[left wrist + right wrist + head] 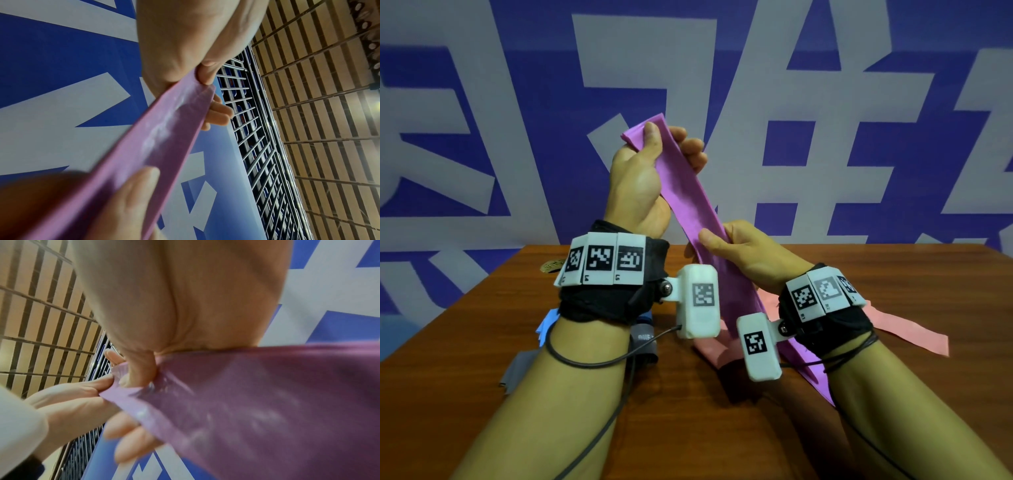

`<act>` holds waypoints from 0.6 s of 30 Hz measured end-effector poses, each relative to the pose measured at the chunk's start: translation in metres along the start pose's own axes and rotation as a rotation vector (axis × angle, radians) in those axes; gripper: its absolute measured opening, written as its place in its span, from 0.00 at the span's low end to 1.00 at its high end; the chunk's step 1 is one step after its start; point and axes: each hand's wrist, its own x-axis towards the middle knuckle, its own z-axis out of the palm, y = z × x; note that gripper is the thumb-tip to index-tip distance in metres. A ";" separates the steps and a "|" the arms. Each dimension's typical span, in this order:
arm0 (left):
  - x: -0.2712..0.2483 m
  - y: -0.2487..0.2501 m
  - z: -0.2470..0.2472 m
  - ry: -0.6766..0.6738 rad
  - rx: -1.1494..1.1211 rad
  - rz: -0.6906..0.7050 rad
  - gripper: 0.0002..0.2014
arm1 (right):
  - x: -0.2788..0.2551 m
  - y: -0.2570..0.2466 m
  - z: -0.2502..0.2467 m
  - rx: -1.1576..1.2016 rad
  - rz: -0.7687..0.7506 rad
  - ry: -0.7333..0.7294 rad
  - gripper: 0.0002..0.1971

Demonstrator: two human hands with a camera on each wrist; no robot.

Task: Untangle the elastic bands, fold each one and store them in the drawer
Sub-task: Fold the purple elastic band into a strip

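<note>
Both hands (643, 178) (743, 250) pinch the purple band (685, 192).

Only small "L4" and "L5" prints readable under black-and-white square-code tags on the white left-wrist marker blocks (601, 259); wall lettering undecipherable.
</note>
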 end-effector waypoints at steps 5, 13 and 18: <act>0.002 0.003 -0.004 -0.020 -0.017 -0.006 0.17 | 0.004 0.004 0.003 0.072 -0.020 0.057 0.21; 0.009 0.001 -0.013 0.035 -0.023 0.016 0.17 | -0.004 -0.001 0.001 -0.006 0.069 0.011 0.22; 0.009 0.003 -0.016 0.043 -0.018 0.020 0.17 | 0.004 0.009 0.003 0.064 0.085 0.006 0.22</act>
